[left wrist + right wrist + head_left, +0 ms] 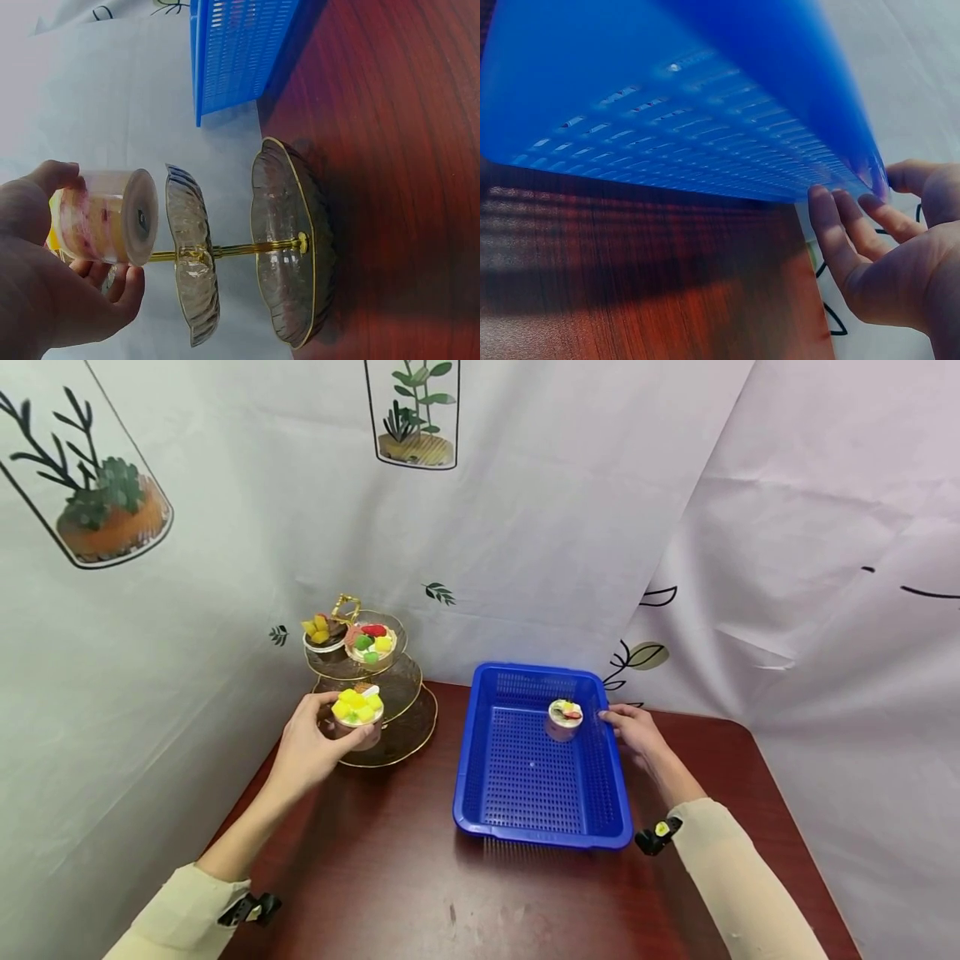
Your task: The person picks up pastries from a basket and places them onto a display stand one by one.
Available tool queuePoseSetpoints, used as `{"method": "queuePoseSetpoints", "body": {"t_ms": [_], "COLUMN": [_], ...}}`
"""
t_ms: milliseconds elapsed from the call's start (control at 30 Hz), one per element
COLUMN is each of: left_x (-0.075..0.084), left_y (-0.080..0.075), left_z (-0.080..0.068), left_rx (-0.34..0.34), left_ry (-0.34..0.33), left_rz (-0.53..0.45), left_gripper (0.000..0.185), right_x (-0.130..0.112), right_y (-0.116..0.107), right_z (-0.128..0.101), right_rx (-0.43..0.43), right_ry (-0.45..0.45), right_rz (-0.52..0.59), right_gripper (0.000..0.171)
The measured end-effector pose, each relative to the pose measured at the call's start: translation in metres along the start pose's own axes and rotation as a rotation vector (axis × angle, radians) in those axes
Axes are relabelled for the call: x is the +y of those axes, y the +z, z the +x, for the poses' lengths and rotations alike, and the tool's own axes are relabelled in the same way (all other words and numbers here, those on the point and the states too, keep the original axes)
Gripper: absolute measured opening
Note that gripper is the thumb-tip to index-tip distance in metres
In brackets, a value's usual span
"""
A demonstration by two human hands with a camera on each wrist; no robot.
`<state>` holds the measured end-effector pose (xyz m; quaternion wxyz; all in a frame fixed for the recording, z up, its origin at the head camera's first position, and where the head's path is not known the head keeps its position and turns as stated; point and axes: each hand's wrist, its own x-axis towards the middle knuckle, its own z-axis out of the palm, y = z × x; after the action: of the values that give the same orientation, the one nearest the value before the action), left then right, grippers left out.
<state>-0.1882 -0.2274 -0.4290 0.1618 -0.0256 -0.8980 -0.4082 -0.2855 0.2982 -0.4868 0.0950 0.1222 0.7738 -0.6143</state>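
My left hand (311, 743) grips a clear dessert cup (105, 217) topped with yellow fruit cubes, thumb and fingers round its sides. The cup is held upright in front of the tiered stand (408, 735), which has smoky tiers with gold rims. On the stand's top tier sit a chocolate cup with yellow fruit (324, 635) and a cup with red, green and yellow fruit (371, 645). My right hand (637, 731) pinches the right rim of the blue plastic basket (468, 752), its fingers against the outer wall. Inside the basket stands one cream-topped cup (564, 720).
The reddish-brown wooden table (382, 868) carries the stand at the left and the basket right of the middle. Behind it hangs a pale cloth (525, 552) printed with plants. The table's right edge runs close beside my right arm.
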Motion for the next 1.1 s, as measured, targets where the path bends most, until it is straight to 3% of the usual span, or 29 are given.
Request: {"method": "queuePoseSetpoints", "body": {"t_ms": [1100], "left_x": [-0.002], "left_y": [-0.015], "left_z": [0.026], "left_rx": [-0.101], "left_ry": [-0.070], "left_rz": [0.103], "left_gripper": [0.079], "right_x": [0.003], "right_y": [-0.001], "right_z": [0.001], "right_rx": [-0.004], "right_ry": [-0.011], "right_rz": [-0.005], "right_gripper": [0.046]}}
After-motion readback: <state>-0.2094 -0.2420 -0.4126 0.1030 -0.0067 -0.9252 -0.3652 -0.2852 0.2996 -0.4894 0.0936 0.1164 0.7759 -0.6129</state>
